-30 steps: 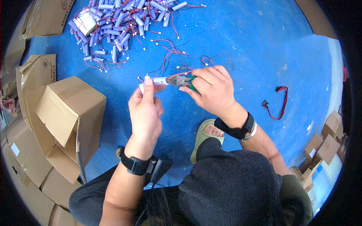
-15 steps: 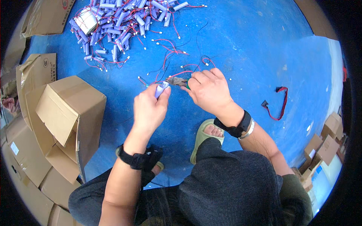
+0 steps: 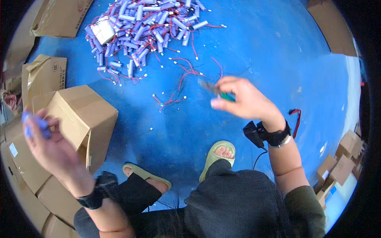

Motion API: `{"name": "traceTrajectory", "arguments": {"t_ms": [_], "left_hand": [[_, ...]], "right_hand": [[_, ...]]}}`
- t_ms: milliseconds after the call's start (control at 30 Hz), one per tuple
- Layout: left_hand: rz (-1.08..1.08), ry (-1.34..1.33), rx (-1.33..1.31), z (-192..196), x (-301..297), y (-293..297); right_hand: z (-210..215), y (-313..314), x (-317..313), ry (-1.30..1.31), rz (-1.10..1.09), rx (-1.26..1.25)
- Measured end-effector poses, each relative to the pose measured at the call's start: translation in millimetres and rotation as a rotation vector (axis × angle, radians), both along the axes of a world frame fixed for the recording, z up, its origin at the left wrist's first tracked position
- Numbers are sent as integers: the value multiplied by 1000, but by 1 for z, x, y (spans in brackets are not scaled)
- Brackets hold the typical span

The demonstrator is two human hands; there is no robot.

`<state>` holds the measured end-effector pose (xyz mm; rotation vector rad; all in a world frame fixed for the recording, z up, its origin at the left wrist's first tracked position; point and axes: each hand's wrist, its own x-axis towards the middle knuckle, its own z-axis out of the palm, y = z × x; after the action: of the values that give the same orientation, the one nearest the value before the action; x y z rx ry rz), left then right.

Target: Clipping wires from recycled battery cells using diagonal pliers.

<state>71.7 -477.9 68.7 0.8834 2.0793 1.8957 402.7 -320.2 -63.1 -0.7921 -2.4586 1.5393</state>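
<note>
Left hand (image 3: pixel 53 148) shifts away from the pliers (image 3: pixel 217 90) to the carton's left edge in view, taking the purple cylinder (image 3: pixel 43 127) with it; the right hand (image 3: pixel 248 99) moves slightly right above the floor (image 3: pixel 186 133). Left fingers curl loosely around the cylinder; blur hides the exact contact. Right fingers wrap the pliers' handles; whether the blades part cannot be told. Pile of cylinders (image 3: pixel 139 35): near the surface's far left corner. Support the cylinder fully before release; keep blades clear of the loose leads (image 3: pixel 192 72).
</note>
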Motion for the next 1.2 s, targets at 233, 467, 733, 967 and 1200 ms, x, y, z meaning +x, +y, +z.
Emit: {"name": "traceTrajectory", "arguments": {"t_ms": [233,467,733,967,1200], "left_hand": [[520,-414,-327,4,-126,-116],[86,118,-293,-2,34,-15],[31,268,-772,-199,21,92],[-309,595,-1224,-236,15,78],[-161,570,-1095,-218,22,89]], "right_hand": [[-55,-1,-62,260,-67,-925],[-66,-17,-92,70,-267,-669],[-55,-31,-57,56,-428,-604],[-39,-51,1,-28,-493,-531],[-60,-59,-11,25,-531,-537]]}}
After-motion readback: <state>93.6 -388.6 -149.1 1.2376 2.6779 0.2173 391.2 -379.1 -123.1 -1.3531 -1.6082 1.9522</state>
